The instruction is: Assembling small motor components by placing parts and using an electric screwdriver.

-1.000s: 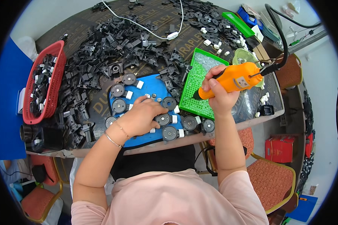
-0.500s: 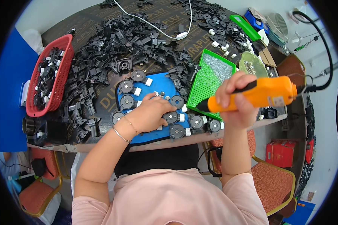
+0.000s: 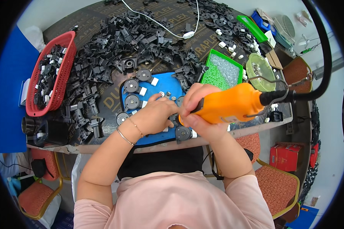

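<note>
My right hand (image 3: pixel 205 128) grips an orange electric screwdriver (image 3: pixel 235 105), held nearly level with its front end close to my left fingers. The screwdriver's tip is hidden behind my right hand. My left hand (image 3: pixel 154 116) lies over the blue mat (image 3: pixel 166 81), its thumb and forefinger around a black wheel part (image 3: pixel 175 118) that is mostly covered. More black wheel assemblies (image 3: pixel 132 86) with white blocks line the mat's left side, and another wheel assembly (image 3: pixel 182 133) sits just below my left thumb. Small metal pieces (image 3: pixel 168 93) lie by my left fingertips.
A red basket (image 3: pixel 71 57) of parts stands at left. Black brackets (image 3: pixel 103 49) are heaped across the table. Right of the mat are a green tray (image 3: pixel 242 72) with screws and a yellow-green bowl (image 3: pixel 271 78). The screwdriver's black cable (image 3: pixel 326 49) hangs at right.
My right hand has brought the screwdriver leftward and in beside my left hand, over the wheel parts. The left hand has stayed almost in place.
</note>
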